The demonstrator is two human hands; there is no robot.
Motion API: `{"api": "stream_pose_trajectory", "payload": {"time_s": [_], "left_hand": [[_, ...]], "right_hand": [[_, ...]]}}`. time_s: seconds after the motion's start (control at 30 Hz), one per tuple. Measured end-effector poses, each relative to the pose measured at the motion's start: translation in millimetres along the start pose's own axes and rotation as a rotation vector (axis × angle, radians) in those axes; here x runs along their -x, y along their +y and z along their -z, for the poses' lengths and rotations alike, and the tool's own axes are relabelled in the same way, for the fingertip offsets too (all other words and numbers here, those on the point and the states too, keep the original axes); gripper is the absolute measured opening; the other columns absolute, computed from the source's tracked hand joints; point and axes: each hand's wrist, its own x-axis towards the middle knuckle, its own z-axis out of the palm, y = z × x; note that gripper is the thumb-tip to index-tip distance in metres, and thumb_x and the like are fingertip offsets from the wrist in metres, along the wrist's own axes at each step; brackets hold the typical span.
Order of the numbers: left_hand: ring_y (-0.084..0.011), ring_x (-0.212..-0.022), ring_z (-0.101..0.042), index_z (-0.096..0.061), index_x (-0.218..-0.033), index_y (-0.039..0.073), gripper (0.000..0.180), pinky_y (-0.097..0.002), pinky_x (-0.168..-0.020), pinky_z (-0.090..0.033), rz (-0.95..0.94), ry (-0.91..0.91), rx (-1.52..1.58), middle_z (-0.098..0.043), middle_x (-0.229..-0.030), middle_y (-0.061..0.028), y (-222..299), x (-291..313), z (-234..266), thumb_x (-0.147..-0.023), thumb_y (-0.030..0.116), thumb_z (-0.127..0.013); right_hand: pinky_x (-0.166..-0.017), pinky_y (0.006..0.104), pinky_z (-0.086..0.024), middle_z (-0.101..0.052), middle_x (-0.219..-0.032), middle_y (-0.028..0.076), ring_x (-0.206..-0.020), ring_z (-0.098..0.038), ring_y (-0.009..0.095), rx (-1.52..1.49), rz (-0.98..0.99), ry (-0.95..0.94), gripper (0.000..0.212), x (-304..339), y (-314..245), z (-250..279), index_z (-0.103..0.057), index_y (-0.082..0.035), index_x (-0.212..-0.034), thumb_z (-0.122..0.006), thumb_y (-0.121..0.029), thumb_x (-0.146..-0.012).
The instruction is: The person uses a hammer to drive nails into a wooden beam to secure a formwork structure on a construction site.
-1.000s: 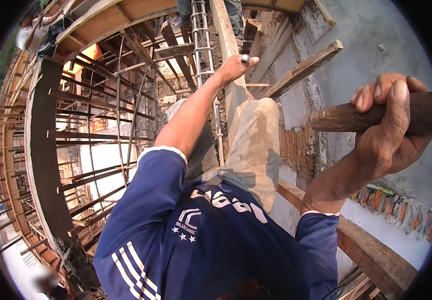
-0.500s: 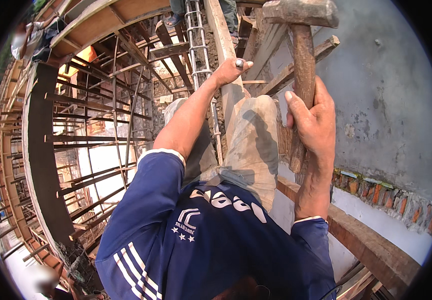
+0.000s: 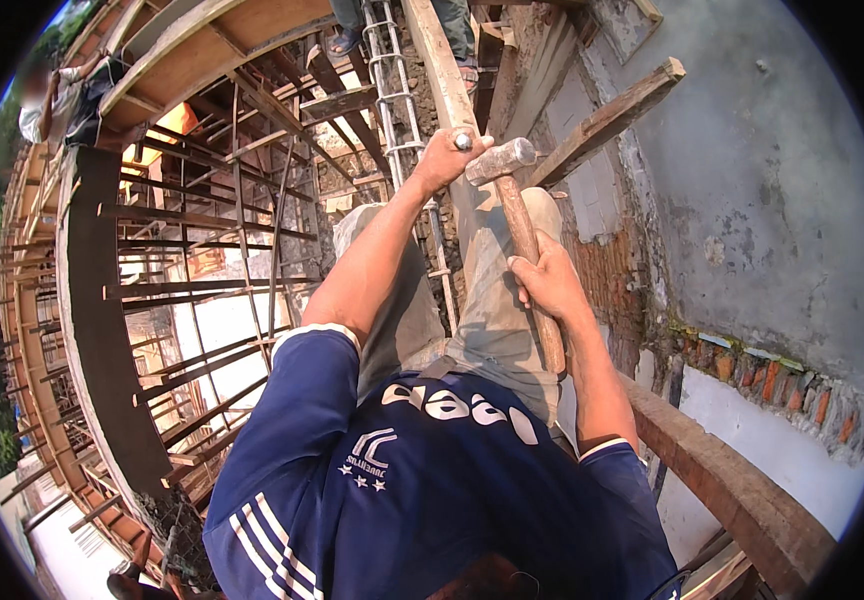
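Note:
My right hand [image 3: 552, 280] grips the wooden handle of a hammer [image 3: 519, 215], its thumb along the shaft. The hammer's worn, blocky steel head is right beside my left hand [image 3: 439, 162]. That left hand is closed at the long wooden beam [image 3: 438, 62] between my knees. A small metal piece [image 3: 463, 142] with a round, shiny end pokes out of its grip; the rest of it is hidden by my fingers. Whether the hammer head touches it cannot be made out.
A tied steel rebar cage [image 3: 384, 75] runs along the beam's left side. Wooden props [image 3: 607, 120] and a grey plastered wall [image 3: 772, 200] stand on the right. Timber scaffolding [image 3: 242, 200] fills the left. Another person [image 3: 57, 110] is at the far left; someone's sandalled foot [image 3: 343, 42] is ahead.
My right hand has swung the hammer down and to the left, from raised at the upper right to beside my left hand. The left hand keeps its hold, nearly in place.

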Motion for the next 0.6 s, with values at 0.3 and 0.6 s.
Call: {"api": "stream_pose_trajectory", "payload": {"time_s": [0.3, 0.6], "left_hand": [[-0.0086, -0.06, -0.037, -0.046, -0.06, 0.004, 0.048, -0.0298, -0.054, -0.033, -0.116, 0.54, -0.008, -0.047, -0.06, 0.0002, 19, -86, -22, -0.099, 0.029, -0.054], [-0.033, -0.056, -0.058, -0.066, -0.085, -0.002, 0.051, -0.0459, -0.053, -0.046, 0.428, 0.652, -0.056, -0.062, -0.066, -0.0174, -94, -314, 38, -0.095, 0.044, -0.046]], "right_hand": [[-0.041, 0.0307, -0.047, -0.056, -0.067, 0.002, -0.049, -0.056, 0.013, -0.46, -0.28, 0.056, 0.012, -26, 63, 6, -0.052, -0.006, -0.091, -0.06, -0.014, -0.087], [-0.039, 0.0297, -0.044, -0.054, -0.066, 0.004, -0.045, -0.053, 0.014, -0.587, -0.45, 0.039, 0.016, -40, 48, 18, -0.053, -0.004, -0.094, -0.063, -0.013, -0.086]]}}
